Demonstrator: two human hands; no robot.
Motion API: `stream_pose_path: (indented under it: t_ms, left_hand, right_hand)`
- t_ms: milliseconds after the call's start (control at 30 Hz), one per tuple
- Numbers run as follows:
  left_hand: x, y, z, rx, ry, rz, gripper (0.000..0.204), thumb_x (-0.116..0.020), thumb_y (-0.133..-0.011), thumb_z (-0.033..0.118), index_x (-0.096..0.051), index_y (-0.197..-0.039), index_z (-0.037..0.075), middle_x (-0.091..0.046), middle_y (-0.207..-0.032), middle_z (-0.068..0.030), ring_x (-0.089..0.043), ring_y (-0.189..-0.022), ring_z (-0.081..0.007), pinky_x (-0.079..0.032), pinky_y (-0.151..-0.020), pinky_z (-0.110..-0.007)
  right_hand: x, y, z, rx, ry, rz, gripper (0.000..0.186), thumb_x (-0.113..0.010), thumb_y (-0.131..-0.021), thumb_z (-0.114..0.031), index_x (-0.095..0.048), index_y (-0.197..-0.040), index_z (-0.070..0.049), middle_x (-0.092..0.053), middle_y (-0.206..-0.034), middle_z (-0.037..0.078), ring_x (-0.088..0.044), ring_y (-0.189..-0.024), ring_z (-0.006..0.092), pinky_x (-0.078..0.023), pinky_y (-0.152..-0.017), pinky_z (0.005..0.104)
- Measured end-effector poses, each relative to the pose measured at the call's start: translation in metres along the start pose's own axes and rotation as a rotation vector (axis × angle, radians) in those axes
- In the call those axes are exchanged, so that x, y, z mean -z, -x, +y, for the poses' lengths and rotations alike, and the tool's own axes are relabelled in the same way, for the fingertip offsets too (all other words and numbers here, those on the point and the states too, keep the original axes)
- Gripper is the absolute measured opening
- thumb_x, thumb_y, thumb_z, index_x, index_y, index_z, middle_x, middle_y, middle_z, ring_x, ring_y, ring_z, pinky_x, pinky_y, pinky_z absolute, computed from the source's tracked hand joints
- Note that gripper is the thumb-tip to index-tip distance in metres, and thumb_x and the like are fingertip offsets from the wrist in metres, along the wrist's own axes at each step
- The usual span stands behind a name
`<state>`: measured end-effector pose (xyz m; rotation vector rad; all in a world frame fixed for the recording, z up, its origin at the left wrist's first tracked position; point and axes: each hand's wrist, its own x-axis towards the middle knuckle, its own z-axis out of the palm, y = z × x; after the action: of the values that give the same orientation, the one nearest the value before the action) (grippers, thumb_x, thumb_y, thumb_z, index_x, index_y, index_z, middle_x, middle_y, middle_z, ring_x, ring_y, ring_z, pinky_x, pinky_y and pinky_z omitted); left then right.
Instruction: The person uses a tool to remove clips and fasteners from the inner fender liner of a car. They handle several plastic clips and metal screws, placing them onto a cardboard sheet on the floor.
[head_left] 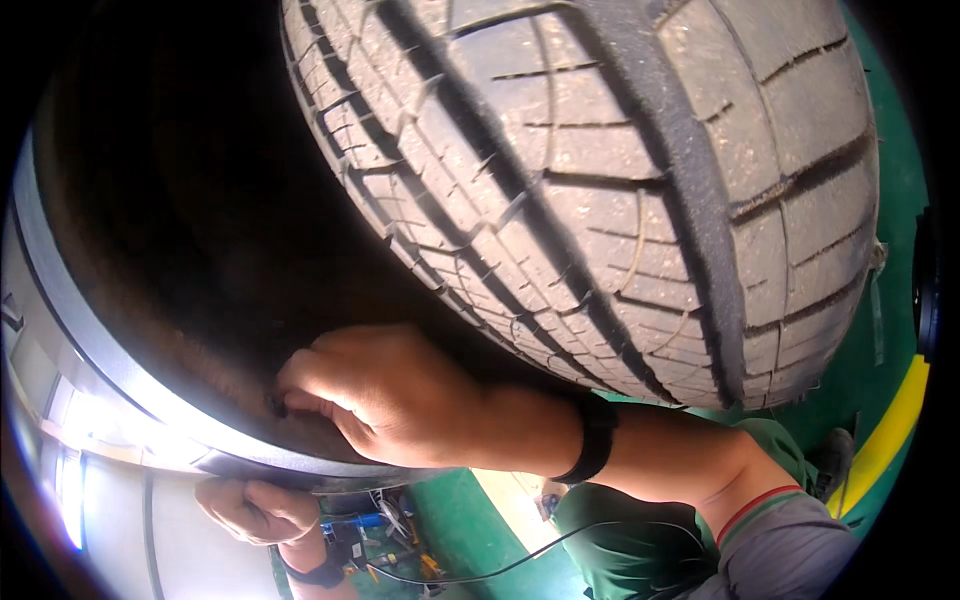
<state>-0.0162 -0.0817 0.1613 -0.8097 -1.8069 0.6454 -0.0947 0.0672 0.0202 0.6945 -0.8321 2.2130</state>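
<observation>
A large treaded tire (pixel 600 200) fills the upper right. Left of it is the dark wheel-arch liner (pixel 200 370), edged by the pale car fender (pixel 110 350). My right hand (pixel 380 395) reaches in beneath the tire. Its thumb and fingers are pinched together against the liner near the fender's lower edge, at a small dark thing too small to name. My left hand (pixel 260 510) is just below that edge, fingers curled in and closed; whatever they hold, if anything, is hidden. Dark bands circle both wrists.
Below, several tools (pixel 385 535) lie jumbled, with a blue one among them. A black cable (pixel 480 575) runs from there toward my green-clad leg (pixel 630 530). The floor (pixel 465 515) is green, with a yellow stripe (pixel 890 430) at the right.
</observation>
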Motion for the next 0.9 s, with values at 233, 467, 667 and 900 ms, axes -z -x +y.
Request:
stream_pose_path:
  t_ms: [233,467,667,900]
  left_hand:
    - [0.001,-0.023,-0.007,-0.028,0.018,-0.036,0.025,-0.046,-0.093,0.018,-0.041,-0.074,0.004,-0.039,-0.072,-0.0075,-0.04,-0.064,-0.022,-0.034,-0.059,-0.033]
    - [0.007,-0.005,0.005,-0.05,-0.018,-0.034,0.02,-0.048,-0.093,0.015,-0.046,-0.077,0.003,-0.041,-0.073,-0.0094,-0.041,-0.062,-0.0248,-0.035,-0.057,-0.034]
    - [0.003,-0.004,0.006,-0.028,0.029,-0.05,0.008,-0.049,-0.086,0.006,-0.051,-0.082,0.0,-0.045,-0.074,-0.0089,-0.045,-0.063,-0.0241,-0.041,-0.06,-0.034]
    - [-0.002,-0.003,-0.012,-0.08,0.068,0.008,0.012,-0.053,-0.09,0.009,-0.056,-0.082,0.0,-0.055,-0.076,-0.0078,-0.054,-0.064,-0.0203,-0.046,-0.058,-0.028]
  right_hand:
    - [-0.009,-0.026,-0.018,-0.121,0.106,0.02,0.015,-0.065,-0.073,0.011,-0.059,-0.082,0.001,-0.064,-0.076,0.019,-0.067,-0.071,0.0349,-0.052,-0.058,0.04]
    - [0.009,-0.028,-0.046,-0.475,0.2,-0.147,0.008,-0.063,-0.083,-0.001,-0.068,-0.084,0.004,-0.066,-0.079,0.027,-0.068,-0.068,0.037,-0.051,-0.059,0.0389]
    - [0.012,-0.047,-0.054,-0.83,0.193,-0.241,0.016,-0.061,-0.08,-0.004,-0.068,-0.09,0.006,-0.068,-0.08,0.026,-0.068,-0.075,0.0362,-0.052,-0.068,0.0395]
    - [0.006,-0.052,-0.046,-0.265,0.925,-0.737,0.011,-0.063,-0.07,-0.003,-0.071,-0.07,0.004,-0.069,-0.073,0.021,-0.07,-0.068,0.0315,-0.055,-0.064,0.0364]
